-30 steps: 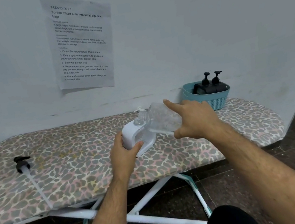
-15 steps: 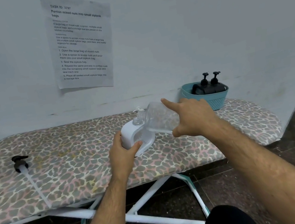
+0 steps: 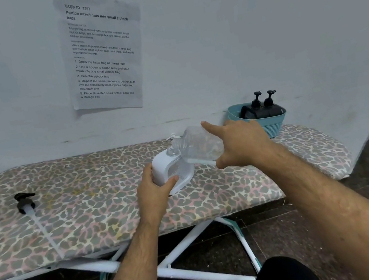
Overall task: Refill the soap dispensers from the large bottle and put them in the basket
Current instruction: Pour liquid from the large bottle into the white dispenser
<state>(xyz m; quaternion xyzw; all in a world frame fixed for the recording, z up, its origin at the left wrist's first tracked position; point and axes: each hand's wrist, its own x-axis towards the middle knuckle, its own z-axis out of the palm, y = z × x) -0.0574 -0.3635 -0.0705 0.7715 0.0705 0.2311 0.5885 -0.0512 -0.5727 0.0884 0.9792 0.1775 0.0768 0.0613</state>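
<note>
Pale blue wall backs an ironing board (image 3: 91, 205) with a leopard-print cover, standing on white legs over a dark tiled floor. At the board's middle the left hand (image 3: 155, 191) curls its fingers and thumb round a white soap dispenser (image 3: 166, 170) that rests on the cover. The right hand (image 3: 238, 142) grips a clear plastic bottle (image 3: 199, 144), tipped on its side with the neck down at the dispenser's top opening; the index finger lies straight along the bottle. A black pump head (image 3: 25, 202) with its long white tube lies loose on the cover to the left. At the far right end stands a teal basket (image 3: 272, 124) holding two black pump dispensers (image 3: 264, 108). A printed sheet (image 3: 101, 50) is stuck on the wall.
</note>
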